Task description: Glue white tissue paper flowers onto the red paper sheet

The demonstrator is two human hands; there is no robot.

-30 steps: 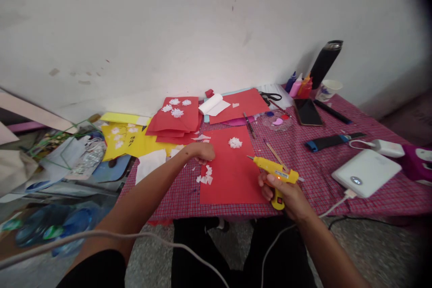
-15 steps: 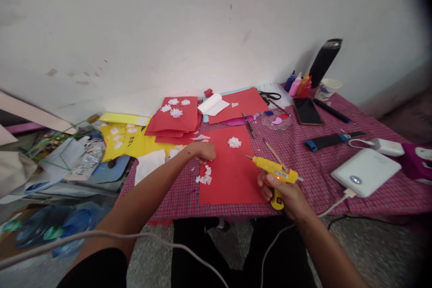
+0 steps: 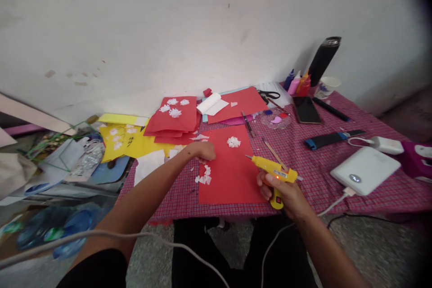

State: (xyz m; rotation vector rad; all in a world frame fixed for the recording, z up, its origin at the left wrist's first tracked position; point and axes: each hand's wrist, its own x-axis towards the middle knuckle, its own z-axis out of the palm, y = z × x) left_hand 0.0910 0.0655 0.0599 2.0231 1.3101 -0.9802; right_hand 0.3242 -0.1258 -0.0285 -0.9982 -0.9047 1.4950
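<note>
A yellow hot glue gun is held in my right hand, its nozzle pointing left over a red sheet of paper. A small light glows on its body. My left hand is closed in a fist at the sheet's left edge; whatever its fingers may hold is hidden. Just below that hand lie several torn white paper scraps, partly on the red sheet. A white paper flower sits on the upper part of the sheet.
Folded red cards with white flowers lie at the back left, beside yellow cards. A paint palette, phone, utility knife and white power bank are on the right. A cable crosses in front of me.
The view has shifted very slightly. Both hands, the glue gun and the papers keep their places.
</note>
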